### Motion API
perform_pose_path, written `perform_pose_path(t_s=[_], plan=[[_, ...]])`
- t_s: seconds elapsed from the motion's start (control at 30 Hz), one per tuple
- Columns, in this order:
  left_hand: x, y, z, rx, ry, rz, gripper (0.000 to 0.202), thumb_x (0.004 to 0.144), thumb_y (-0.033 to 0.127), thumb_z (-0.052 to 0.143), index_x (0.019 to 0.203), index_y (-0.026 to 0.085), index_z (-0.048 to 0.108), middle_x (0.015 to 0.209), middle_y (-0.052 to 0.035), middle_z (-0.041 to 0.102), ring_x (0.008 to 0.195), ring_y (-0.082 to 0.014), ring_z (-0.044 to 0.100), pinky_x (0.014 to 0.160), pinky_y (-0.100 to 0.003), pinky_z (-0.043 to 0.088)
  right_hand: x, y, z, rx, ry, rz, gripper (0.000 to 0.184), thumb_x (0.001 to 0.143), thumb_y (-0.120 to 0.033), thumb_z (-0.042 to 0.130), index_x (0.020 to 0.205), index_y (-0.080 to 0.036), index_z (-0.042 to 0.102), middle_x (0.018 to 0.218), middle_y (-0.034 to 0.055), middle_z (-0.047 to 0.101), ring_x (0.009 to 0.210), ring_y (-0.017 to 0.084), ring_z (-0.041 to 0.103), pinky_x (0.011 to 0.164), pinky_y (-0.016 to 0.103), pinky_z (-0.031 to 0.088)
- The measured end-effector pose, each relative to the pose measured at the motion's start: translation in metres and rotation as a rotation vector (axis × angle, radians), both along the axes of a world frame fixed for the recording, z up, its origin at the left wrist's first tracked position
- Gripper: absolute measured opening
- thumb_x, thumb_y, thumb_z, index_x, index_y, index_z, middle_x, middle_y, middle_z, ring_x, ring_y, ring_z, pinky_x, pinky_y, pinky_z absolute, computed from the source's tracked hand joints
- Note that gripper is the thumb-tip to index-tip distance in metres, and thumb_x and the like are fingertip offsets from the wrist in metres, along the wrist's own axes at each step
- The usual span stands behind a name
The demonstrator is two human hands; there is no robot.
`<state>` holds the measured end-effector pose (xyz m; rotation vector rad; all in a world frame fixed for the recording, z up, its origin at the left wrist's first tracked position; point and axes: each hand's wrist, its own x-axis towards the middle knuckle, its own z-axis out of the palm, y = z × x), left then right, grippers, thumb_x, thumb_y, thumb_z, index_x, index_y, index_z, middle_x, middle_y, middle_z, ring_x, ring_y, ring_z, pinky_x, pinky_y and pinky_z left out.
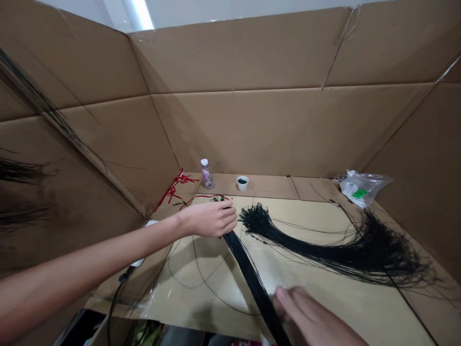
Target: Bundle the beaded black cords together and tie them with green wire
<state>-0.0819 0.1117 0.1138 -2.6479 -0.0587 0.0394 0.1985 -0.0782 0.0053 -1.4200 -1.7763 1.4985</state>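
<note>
My left hand (212, 218) is closed around the upper end of a bundle of long black strands (248, 269), which hangs down past the table's front edge. Low in the head view, my right hand (297, 302) is beside the lower part of this bundle. Motion smears its fingers, so their grip does not show. A second bundle of black strands (313, 250) lies on the table to the right, with a knotted, curly end toward my left hand and a loose, frayed end at the far right. Red cord (201, 196) runs just behind my left hand.
Cardboard walls (230, 129) enclose the table (201, 298) at the back and sides. Along the back stand a small clear bottle (208, 175) and a white cup (242, 183) of dark bits. A plastic bag (362, 187) lies back right; a black cable (112, 307) hangs at left.
</note>
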Motion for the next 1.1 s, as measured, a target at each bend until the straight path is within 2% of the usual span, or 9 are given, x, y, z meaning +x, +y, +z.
perform_pose_path(t_s=[0.07, 0.13, 0.23, 0.33, 0.47, 0.6, 0.77, 0.97, 1.1], plan=[[0.003, -0.008, 0.010, 0.007, 0.017, 0.022, 0.032, 0.105, 0.012, 0.051, 0.088, 0.026, 0.073, 0.090, -0.0066, 0.077, 0.086, -0.0248, 0.064, 0.093, -0.038, 0.047, -0.024, 0.031, 0.018, 0.064, 0.048, -0.093, 0.042, 0.104, -0.063, 0.053, 0.099, -0.028, 0.076, 0.110, 0.0115, 0.078, 0.114, 0.036, 0.067, 0.103, 0.045, 0.046], [0.004, -0.013, 0.016, 0.011, 0.040, 0.044, 0.033, 0.106, 0.013, 0.050, 0.088, 0.027, 0.073, 0.091, -0.0059, 0.077, 0.088, -0.0249, 0.065, 0.094, -0.037, 0.046, -0.054, 0.061, 0.029, 0.128, 0.189, -0.082, 0.044, 0.100, -0.069, 0.058, 0.103, -0.026, 0.071, 0.109, 0.0099, 0.076, 0.110, 0.033, 0.068, 0.100, 0.044, 0.049], [0.001, -0.015, 0.016, 0.011, 0.063, 0.076, 0.032, 0.106, 0.015, 0.050, 0.089, 0.027, 0.073, 0.092, -0.0058, 0.078, 0.090, -0.0251, 0.065, 0.096, -0.037, 0.046, -0.091, 0.093, 0.029, -0.149, 0.584, 0.102, 0.057, 0.092, -0.077, 0.067, 0.113, -0.024, 0.061, 0.095, 0.0050, 0.072, 0.076, 0.022, 0.069, 0.069, 0.034, 0.054], [-0.008, -0.013, 0.010, 0.007, 0.054, 0.113, 0.031, 0.107, 0.015, 0.049, 0.089, 0.026, 0.073, 0.092, -0.0062, 0.078, 0.091, -0.0255, 0.066, 0.097, -0.038, 0.046, -0.106, 0.104, 0.020, -0.340, 0.709, 0.067, 0.062, 0.086, -0.078, 0.074, 0.106, -0.022, 0.058, 0.068, -0.0094, 0.047, 0.048, 0.007, 0.036, 0.044, 0.020, 0.024], [-0.018, -0.014, -0.009, -0.045, 0.011, 0.117, 0.028, 0.107, 0.015, 0.052, 0.089, 0.024, 0.072, 0.086, -0.0061, 0.075, 0.089, -0.0246, 0.066, 0.098, -0.039, 0.046, -0.106, 0.093, 0.008, -0.394, 0.686, 0.005, 0.060, 0.088, -0.078, 0.070, 0.090, -0.021, 0.054, 0.066, -0.0115, 0.032, 0.051, 0.006, 0.019, 0.047, 0.022, 0.009], [-0.019, -0.020, -0.041, -0.127, -0.019, 0.115, 0.020, 0.103, 0.018, 0.063, 0.085, 0.022, 0.070, 0.082, -0.0034, 0.073, 0.082, -0.0224, 0.066, 0.098, -0.039, 0.046, -0.105, 0.080, -0.010, -0.467, 0.564, -0.044, 0.062, 0.088, -0.084, 0.063, 0.088, -0.024, 0.048, 0.066, -0.0103, 0.033, 0.053, 0.008, 0.018, 0.048, 0.025, 0.008], [-0.014, -0.023, -0.075, -0.196, -0.046, 0.188, 0.014, 0.092, 0.021, 0.078, 0.083, 0.019, 0.068, 0.081, -0.0031, 0.072, 0.084, -0.0239, 0.067, 0.090, -0.041, 0.046, -0.105, 0.081, -0.032, -0.370, 0.416, -0.070, 0.064, 0.089, -0.089, 0.053, 0.081, -0.026, 0.043, 0.066, -0.0088, 0.030, 0.056, 0.011, 0.023, 0.050, 0.027, 0.015], [-0.013, -0.013, -0.092, -0.219, -0.066, 0.240, 0.015, 0.090, 0.020, 0.081, 0.082, 0.020, 0.067, 0.081, -0.0039, 0.073, 0.087, -0.0253, 0.067, 0.095, -0.042, 0.044, -0.098, 0.093, -0.034, -0.091, 0.252, -0.066, 0.049, 0.102, -0.065, 0.054, 0.076, -0.023, 0.048, 0.074, -0.0027, 0.045, 0.072, 0.018, 0.040, 0.069, 0.032, 0.030], [-0.013, -0.002, -0.094, -0.220, -0.067, 0.215, 0.011, 0.092, 0.022, 0.078, 0.087, 0.019, 0.068, 0.084, -0.0059, 0.072, 0.088, -0.0265, 0.067, 0.094, -0.043, 0.044, -0.098, 0.099, -0.035, -0.011, 0.168, -0.107, 0.037, 0.104, -0.054, 0.055, 0.083, -0.024, 0.057, 0.078, 0.0017, 0.056, 0.080, 0.024, 0.048, 0.076, 0.036, 0.030]])
